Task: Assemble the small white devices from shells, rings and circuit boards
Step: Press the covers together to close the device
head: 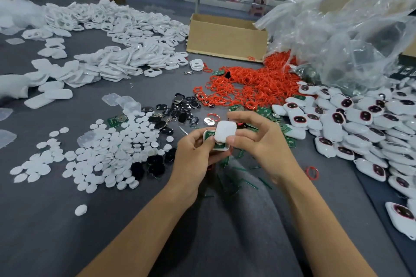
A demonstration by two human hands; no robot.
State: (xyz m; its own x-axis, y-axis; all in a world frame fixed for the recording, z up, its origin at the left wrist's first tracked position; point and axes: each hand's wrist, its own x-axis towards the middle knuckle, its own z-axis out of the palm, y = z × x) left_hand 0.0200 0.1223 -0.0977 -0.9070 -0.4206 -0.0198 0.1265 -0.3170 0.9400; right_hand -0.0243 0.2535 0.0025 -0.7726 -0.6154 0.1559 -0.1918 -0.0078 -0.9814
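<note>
Pinching white top shell (225, 131), right hand (258, 139), just over board-filled bottom shell (219, 146) gripped in left hand (195, 153).

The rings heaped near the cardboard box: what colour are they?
The rings are orange-red, clearest in the head view.

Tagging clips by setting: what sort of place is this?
Likely a factory assembly bench: heaps of white shells, a pile of red rings, stacked finished devices; the left hand holds a base shell, the right hand a cover.
</note>
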